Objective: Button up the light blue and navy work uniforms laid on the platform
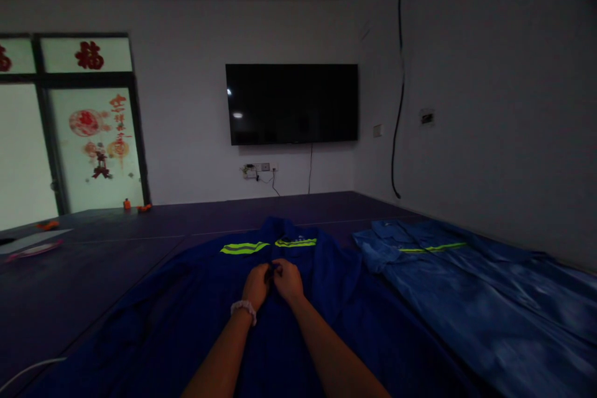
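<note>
A dark blue work jacket [205,298] lies spread out in front of me, collar away from me, with yellow-green reflective strips [245,249] across its chest. My left hand [257,285], with a pale scrunchie [244,307] on its wrist, is closed on the jacket's front edge below the strips. Close beside it, my right hand [288,280] pinches the same front edge. The two hands nearly touch over the middle of the jacket. Whatever small part sits between the fingertips is too dark to make out.
A second, lighter blue work jacket [443,286] lies to the right. Orange objects [48,224] and a white sheet [35,240] rest on the purple table [153,249] at left. A white cable [32,368] is near the lower left. A television [292,103] hangs on the far wall.
</note>
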### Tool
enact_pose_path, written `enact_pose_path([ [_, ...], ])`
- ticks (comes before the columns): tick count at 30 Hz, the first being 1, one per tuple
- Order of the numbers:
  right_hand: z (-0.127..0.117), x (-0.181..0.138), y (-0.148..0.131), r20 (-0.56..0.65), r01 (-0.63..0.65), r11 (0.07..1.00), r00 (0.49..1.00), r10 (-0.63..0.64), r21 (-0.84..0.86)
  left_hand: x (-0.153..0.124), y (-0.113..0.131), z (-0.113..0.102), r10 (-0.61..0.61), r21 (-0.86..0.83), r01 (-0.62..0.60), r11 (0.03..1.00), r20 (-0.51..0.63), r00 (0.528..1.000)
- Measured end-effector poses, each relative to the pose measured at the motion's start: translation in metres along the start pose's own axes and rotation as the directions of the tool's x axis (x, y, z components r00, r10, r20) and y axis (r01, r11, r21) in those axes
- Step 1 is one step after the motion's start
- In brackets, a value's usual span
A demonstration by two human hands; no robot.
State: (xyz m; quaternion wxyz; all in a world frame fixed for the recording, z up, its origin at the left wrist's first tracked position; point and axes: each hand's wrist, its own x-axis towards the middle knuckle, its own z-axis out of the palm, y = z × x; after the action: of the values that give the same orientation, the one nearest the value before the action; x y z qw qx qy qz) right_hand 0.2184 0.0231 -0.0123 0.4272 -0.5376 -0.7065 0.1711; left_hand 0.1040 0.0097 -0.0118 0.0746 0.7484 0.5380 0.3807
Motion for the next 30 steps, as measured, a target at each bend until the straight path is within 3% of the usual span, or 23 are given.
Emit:
enact_pose_path([
  [16,-0.0047,-0.0029,-0.0070,-0.005,-0.066,0.995,0.998,0.066,-0.078,0.0029,-0.0003,-0.0008,-0.056,-0.141,0.054,0.988,-0.008,0.998],
  [30,-0.0057,-0.0042,-0.0085,-0.010,-0.103,0.983,0.995,0.103,-0.152,0.0039,0.0020,-0.0017,-0.065,-0.165,0.068,0.984,0.025,0.998],
])
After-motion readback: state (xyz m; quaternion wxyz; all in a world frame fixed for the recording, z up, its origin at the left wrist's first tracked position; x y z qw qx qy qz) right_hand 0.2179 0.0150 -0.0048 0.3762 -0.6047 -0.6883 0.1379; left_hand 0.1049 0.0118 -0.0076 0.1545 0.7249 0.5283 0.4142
